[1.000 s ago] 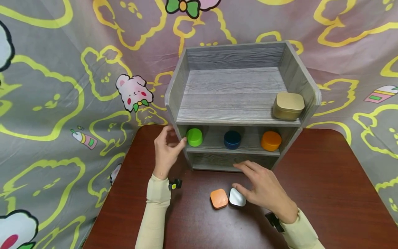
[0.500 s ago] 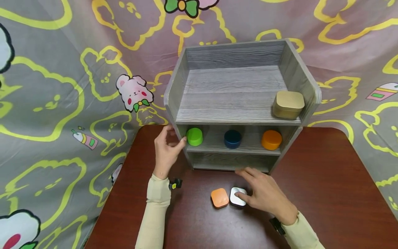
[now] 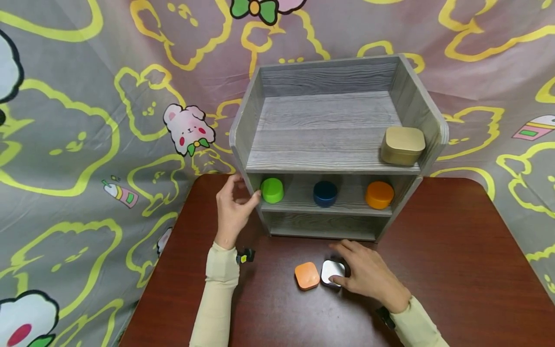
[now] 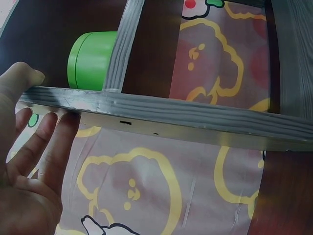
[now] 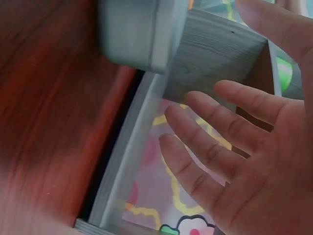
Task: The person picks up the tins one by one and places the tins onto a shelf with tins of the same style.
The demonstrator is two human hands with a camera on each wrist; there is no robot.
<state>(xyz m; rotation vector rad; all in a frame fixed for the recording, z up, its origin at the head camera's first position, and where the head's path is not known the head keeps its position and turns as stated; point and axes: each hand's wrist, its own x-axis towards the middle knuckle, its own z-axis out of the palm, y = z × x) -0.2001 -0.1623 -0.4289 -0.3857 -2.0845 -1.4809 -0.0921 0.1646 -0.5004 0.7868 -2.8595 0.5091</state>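
Observation:
My left hand holds the left side panel of a grey wood-grain shelf unit. In the left wrist view its thumb lies over one face of the panel, its fingers against the other. Just inside that panel stands a round green tin. My right hand hovers over a small square silver-topped tin on the table, thumb overlapping its lid, other fingers beyond it. The right wrist view shows those fingers spread and slightly bent, the tin blurred beside them. Left of it lies a square orange tin.
On the middle shelf are a round dark blue tin and a round orange tin. A gold square tin stands at the top shelf's right end. The unit stands on a brown table, before a patterned cloth.
My right hand has come down and nearer to me, its thumb now over the silver-topped tin and its fingers below the shelf's bottom edge. The left hand keeps its hold.

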